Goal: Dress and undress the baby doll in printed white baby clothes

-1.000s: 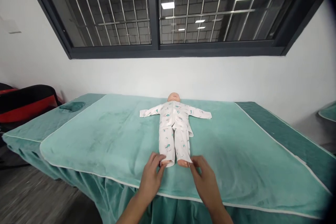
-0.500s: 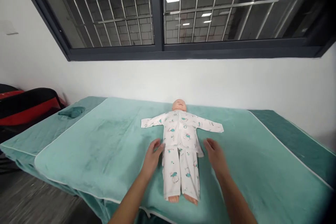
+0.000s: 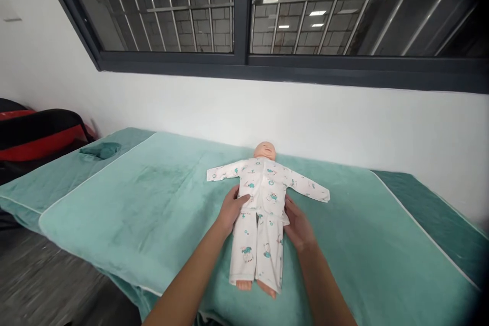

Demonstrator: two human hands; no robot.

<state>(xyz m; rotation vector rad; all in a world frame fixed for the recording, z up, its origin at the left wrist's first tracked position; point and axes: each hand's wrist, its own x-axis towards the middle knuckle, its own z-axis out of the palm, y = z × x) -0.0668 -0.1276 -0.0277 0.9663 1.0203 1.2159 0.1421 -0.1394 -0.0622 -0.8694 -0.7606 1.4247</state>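
Note:
A baby doll [image 3: 265, 151] lies on its back with its head toward the wall and its arms spread. It wears a white long-sleeved top [image 3: 263, 183] and white trousers [image 3: 244, 249], both printed with small green figures. My left hand [image 3: 231, 210] grips the doll's waist at its left side in the picture, the thumb lying over the top and the fingers partly hidden beside the body. On the opposite side my right hand [image 3: 298, 221] holds the waist, its fingertips tucked against the top's hem. The doll's bare feet show below the trouser cuffs.
The doll rests on a green plush cover [image 3: 153, 204] over a bed with a face hole [image 3: 101, 151] at the left end. Black and red seats [image 3: 42, 137] stand at far left. Behind are a white wall [image 3: 183, 102] and a dark-framed barred window [image 3: 240, 61].
Both hands have moved inward from beside the doll and now hold its waist. The doll's legs have shifted slightly left in the picture, and the camera view has turned a little.

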